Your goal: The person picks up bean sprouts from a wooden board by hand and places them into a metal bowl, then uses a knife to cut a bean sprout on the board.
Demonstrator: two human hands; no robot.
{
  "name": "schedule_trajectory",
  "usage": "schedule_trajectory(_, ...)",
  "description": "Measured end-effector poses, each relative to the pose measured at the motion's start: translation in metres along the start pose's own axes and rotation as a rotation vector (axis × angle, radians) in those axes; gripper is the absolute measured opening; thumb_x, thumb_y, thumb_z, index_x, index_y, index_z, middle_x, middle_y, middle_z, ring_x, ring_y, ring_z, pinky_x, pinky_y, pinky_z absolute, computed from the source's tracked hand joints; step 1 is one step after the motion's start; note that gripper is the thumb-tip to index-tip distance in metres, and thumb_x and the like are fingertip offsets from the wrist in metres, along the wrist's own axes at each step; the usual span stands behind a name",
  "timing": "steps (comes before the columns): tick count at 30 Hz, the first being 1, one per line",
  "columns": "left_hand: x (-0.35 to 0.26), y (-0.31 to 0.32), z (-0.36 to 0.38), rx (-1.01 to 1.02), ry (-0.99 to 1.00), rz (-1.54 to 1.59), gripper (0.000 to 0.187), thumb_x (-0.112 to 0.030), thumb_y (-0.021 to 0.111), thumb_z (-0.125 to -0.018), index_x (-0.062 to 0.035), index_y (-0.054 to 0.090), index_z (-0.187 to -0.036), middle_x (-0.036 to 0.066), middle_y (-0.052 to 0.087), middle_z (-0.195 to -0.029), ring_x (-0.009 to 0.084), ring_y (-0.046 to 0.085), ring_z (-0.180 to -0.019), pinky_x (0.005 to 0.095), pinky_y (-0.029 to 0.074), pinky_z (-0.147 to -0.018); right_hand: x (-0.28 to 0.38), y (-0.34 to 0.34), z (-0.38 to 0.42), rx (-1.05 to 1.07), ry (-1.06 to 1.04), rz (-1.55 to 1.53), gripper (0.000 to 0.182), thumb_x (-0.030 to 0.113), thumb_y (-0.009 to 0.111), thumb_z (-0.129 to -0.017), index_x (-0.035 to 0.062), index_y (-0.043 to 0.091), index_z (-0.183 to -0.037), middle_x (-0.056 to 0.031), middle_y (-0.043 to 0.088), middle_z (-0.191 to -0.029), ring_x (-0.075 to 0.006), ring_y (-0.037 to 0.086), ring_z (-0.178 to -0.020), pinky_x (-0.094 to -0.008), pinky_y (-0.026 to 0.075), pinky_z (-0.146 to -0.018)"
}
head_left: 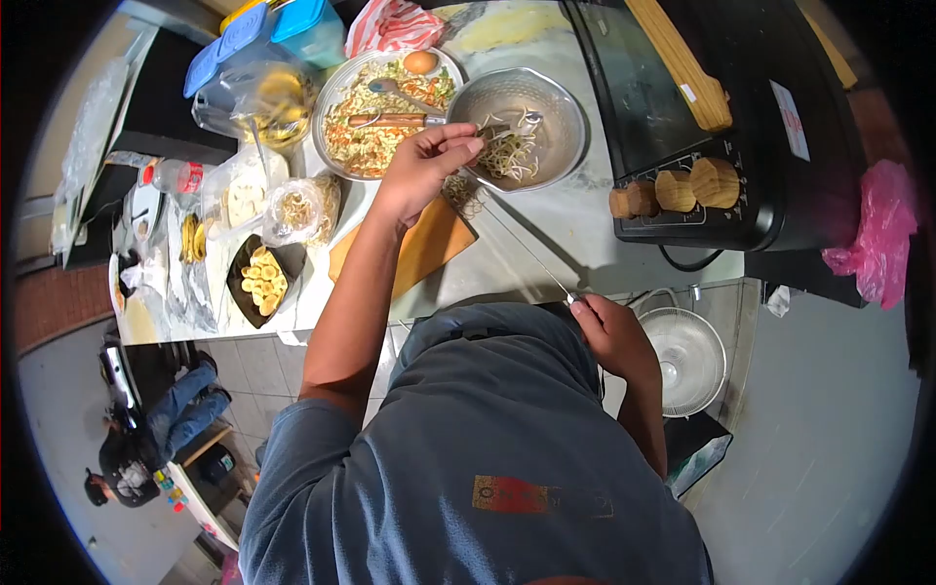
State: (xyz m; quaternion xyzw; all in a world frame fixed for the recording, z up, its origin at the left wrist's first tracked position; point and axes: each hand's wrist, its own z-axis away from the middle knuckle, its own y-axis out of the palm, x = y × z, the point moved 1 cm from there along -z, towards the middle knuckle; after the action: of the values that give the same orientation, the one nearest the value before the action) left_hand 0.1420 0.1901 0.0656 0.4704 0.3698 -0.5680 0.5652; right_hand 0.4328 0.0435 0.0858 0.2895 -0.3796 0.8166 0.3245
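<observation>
My left hand [429, 166] is over the near left rim of a round metal bowl [575, 146]. Its fingertips are pinched together at pale, thin bean sprouts [512, 161], which lie in the bowl. More sprouts [463, 195] rest at the corner of a wooden cutting board [434, 244], below the hand. At the counter's front edge, my right hand [612, 331] is closed on the dark handle of a long, thin knife [526, 244]. Its blade appears nearly edge-on and points toward the board and bowl.
Left of the bowl is a round tray [320, 117] of shredded vegetables with an egg [420, 62] and wooden-handled utensil [390, 120]. A black oven [702, 205] stands right. A dark dish [239, 283] holds yellow slices. A strainer [717, 366] is below; a person [136, 458] sits far left.
</observation>
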Motion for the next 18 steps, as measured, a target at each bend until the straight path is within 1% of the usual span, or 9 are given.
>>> schedule_trajectory(5,0.004,-0.037,0.018,-0.117,0.064,-0.014,0.032,-0.019,0.070,-0.095,-0.0001,0.068,-0.121,0.006,0.071,-0.107,0.0125,0.063,-0.093,0.0271,0.047,-0.086,0.003,0.004,-0.008,0.034,-0.060,0.026,0.036,0.033,0.054,-0.100,-0.0014,0.063,-0.096,-0.0241,0.064,-0.079,-0.0385,0.061,-0.070,-0.0421,0.046,-0.067)
schedule_trajectory(7,0.002,-0.057,0.030,-0.201,0.099,-0.065,0.029,-0.022,0.069,-0.096,-0.0032,0.069,-0.119,0.001,0.071,-0.103,0.0096,0.061,-0.088,0.0247,0.044,-0.080,0.007,0.006,-0.011,0.052,-0.042,0.017,0.034,0.031,0.054,-0.101,-0.0012,0.063,-0.092,-0.0201,0.062,-0.072,-0.0306,0.060,-0.064,-0.0393,0.045,-0.064)
schedule_trajectory(8,0.000,-0.065,0.039,-0.246,0.123,-0.074,0.027,-0.024,0.068,-0.096,-0.0053,0.070,-0.116,-0.003,0.070,-0.098,0.0075,0.059,-0.084,0.0238,0.042,-0.076,0.009,0.006,-0.013,0.065,-0.048,0.027,0.034,0.031,0.054,-0.101,-0.0012,0.063,-0.092,-0.0201,0.062,-0.072,-0.0306,0.060,-0.064,-0.0393,0.045,-0.064)
schedule_trajectory(10,-0.003,-0.085,0.053,-0.357,0.090,-0.065,0.024,-0.020,0.068,-0.096,-0.0046,0.070,-0.114,-0.003,0.068,-0.094,0.0068,0.058,-0.083,0.0231,0.043,-0.074,0.012,0.006,-0.018,0.113,-0.016,0.040,0.034,0.030,0.054,-0.101,-0.0001,0.063,-0.089,-0.0136,0.058,-0.064,-0.0208,0.057,-0.060,-0.0355,0.043,-0.060)
schedule_trajectory(12,0.001,-0.106,0.065,-0.460,0.136,-0.094,0.021,-0.018,0.069,-0.096,-0.0033,0.070,-0.112,-0.002,0.068,-0.095,0.0068,0.057,-0.082,0.0226,0.044,-0.074,0.018,0.009,-0.021,0.119,-0.016,0.030,0.034,0.030,0.054,-0.101,0.0003,0.063,-0.088,-0.0110,0.056,-0.062,-0.0183,0.055,-0.059,-0.0345,0.043,-0.059)
schedule_trajectory(15,0.005,-0.143,0.085,-0.701,0.269,-0.686,0.019,-0.019,0.070,-0.092,-0.0038,0.072,-0.104,0.007,0.073,-0.089,0.0158,0.064,-0.073,0.0286,0.050,-0.069,0.030,0.012,-0.027,0.136,-0.004,0.043,0.034,0.031,0.055,-0.101,0.0007,0.063,-0.087,-0.0083,0.055,-0.060,-0.0163,0.054,-0.058,-0.0337,0.042,-0.059)
schedule_trajectory(16,0.001,-0.149,0.094,-0.789,0.219,-0.937,0.018,-0.020,0.070,-0.088,-0.0076,0.073,-0.101,0.011,0.074,-0.091,0.0262,0.068,-0.080,0.0348,0.053,-0.075,0.034,0.013,-0.029,0.146,0.008,0.066,0.034,0.031,0.055,-0.101,0.0007,0.063,-0.087,-0.0080,0.056,-0.061,-0.0167,0.054,-0.059,-0.0338,0.042,-0.059)
schedule_trajectory(17,0.002,-0.159,0.100,-0.807,0.217,-0.934,0.018,-0.020,0.070,-0.088,-0.0076,0.073,-0.101,0.011,0.074,-0.091,0.0262,0.068,-0.080,0.0348,0.053,-0.075,0.037,0.013,-0.031,0.154,-0.003,0.077,0.034,0.031,0.055,-0.101,0.0007,0.063,-0.087,-0.0080,0.056,-0.061,-0.0167,0.054,-0.059,-0.0338,0.042,-0.059)
schedule_trajectory(18,0.006,-0.171,0.105,-0.747,0.218,-1.107,0.019,-0.021,0.070,-0.087,-0.0087,0.074,-0.101,0.011,0.074,-0.093,0.0295,0.069,-0.084,0.0379,0.053,-0.078,0.041,0.013,-0.033,0.173,-0.019,0.093,0.034,0.031,0.055,-0.100,0.0007,0.064,-0.088,-0.0085,0.057,-0.061,-0.0171,0.055,-0.059,-0.0342,0.043,-0.059)
